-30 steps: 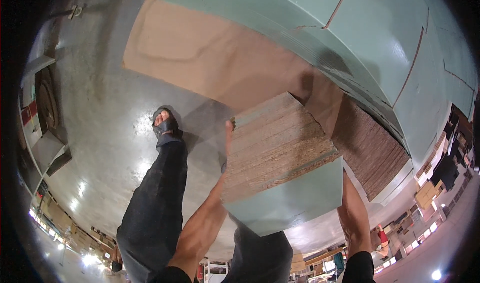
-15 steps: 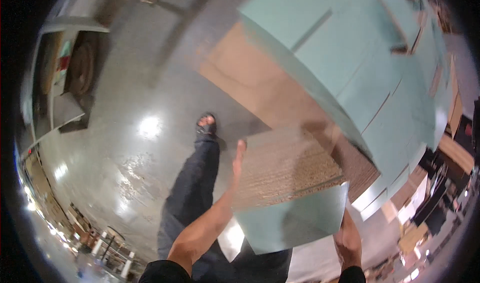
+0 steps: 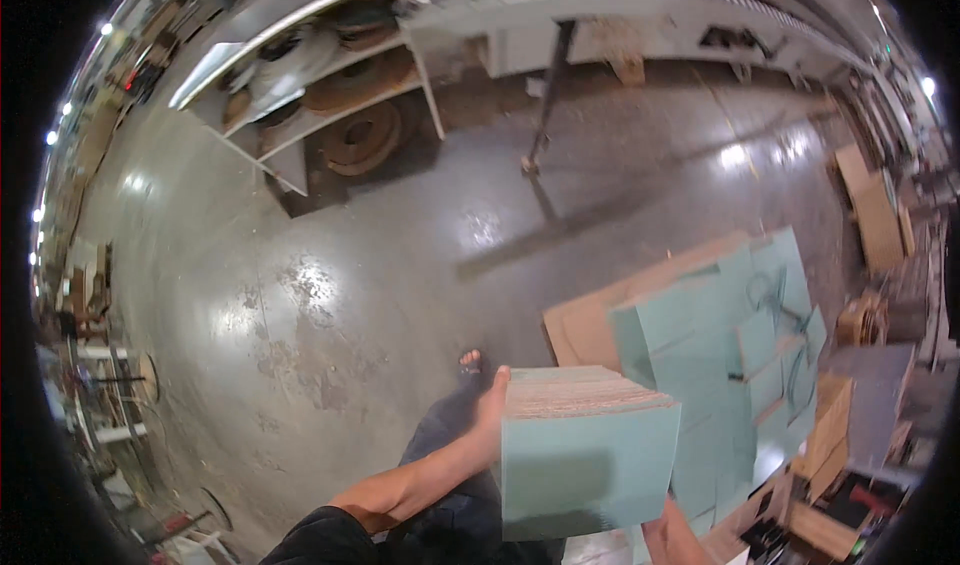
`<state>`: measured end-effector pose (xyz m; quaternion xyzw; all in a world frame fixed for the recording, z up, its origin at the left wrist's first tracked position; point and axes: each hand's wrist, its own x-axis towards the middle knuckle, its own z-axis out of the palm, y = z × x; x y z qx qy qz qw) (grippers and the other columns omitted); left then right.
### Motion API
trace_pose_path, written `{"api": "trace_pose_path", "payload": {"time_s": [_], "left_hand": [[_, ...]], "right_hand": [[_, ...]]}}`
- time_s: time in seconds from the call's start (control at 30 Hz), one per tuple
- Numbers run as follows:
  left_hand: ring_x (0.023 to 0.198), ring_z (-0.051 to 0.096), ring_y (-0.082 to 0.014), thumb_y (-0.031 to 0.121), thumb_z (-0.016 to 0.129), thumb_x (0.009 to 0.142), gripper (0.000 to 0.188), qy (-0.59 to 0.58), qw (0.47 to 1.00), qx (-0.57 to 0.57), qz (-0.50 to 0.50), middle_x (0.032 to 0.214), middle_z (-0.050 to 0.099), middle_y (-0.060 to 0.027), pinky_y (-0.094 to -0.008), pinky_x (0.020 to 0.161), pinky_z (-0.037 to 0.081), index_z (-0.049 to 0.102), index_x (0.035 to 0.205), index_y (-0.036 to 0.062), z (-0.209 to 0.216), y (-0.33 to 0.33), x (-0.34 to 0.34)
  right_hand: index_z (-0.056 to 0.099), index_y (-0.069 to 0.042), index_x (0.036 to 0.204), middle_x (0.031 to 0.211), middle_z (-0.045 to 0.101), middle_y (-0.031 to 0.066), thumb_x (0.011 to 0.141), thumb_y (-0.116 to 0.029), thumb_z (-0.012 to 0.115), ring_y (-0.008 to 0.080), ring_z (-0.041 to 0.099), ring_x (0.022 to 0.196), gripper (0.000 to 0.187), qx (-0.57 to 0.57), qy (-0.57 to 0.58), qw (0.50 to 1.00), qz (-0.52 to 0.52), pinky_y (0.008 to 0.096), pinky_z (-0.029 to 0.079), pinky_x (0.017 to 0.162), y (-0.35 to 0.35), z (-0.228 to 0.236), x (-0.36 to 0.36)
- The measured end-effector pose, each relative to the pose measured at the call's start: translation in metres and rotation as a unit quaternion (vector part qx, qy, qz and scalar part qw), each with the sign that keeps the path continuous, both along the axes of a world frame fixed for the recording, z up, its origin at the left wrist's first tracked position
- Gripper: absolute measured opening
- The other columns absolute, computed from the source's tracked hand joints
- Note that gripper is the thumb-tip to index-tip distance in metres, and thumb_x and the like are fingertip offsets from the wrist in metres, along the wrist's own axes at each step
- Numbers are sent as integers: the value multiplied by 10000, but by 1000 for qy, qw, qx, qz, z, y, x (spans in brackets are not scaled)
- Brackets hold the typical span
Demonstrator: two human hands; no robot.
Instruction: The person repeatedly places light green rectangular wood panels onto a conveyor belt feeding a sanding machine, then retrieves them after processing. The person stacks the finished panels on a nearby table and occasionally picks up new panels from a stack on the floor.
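Left hand: was clamped flat to stack's left.
Right hand: was clamped lower right, fingers hidden.
Boards: were spread right.

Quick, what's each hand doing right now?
Left hand: holding the stack at its left side.
Right hand: holding the same stack, lower right, grip mostly hidden.

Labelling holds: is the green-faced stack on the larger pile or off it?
Off: the stack is held up between left hand and right hand; the pile lies beyond it.
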<state>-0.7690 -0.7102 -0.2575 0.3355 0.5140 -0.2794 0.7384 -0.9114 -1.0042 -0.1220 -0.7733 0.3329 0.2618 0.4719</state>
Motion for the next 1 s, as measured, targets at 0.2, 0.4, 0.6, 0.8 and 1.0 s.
{"api": "trace_pose_path", "payload": {"time_s": [0.2,0.4,0.6,0.8,1.0], "left_hand": [[1055,650,-235,548,480,1038,637,-74,996,-24,39,1201,662,-136,-385,940,528,603,1284,-27,-19,99,31],[940,629,-229,793,524,887,731,-100,982,-97,127,1062,658,-60,-431,795,560,639,1170,129,54,195,89],[1058,659,-266,568,393,1050,681,-164,952,-87,245,1195,676,-135,-413,957,539,615,1289,-30,93,282,147],[1033,655,-277,638,327,1042,733,-197,944,-63,258,1189,664,-134,-404,925,548,606,1304,13,182,363,233],[1011,654,-244,631,369,1038,673,-174,912,-41,369,1123,671,-92,-401,870,562,628,1269,54,137,439,329]], "right_hand": [[587,-36,1366,1268,634,88,991,-410,620,207,602,1141,530,30,-36,992,118,350,472,965,100,37,138],[583,-35,1372,1279,630,91,988,-415,623,208,600,1149,542,44,-65,969,233,350,469,973,190,66,258],[579,-33,1378,1289,626,93,986,-421,626,210,597,1157,554,62,-105,926,358,351,466,981,285,82,395],[575,-32,1385,1300,622,95,983,-427,628,212,595,1165,566,92,-137,877,452,351,463,988,404,88,543],[571,-30,1391,1311,617,97,981,-433,631,214,593,1174,578,91,-143,836,521,352,460,996,517,109,660]]}}
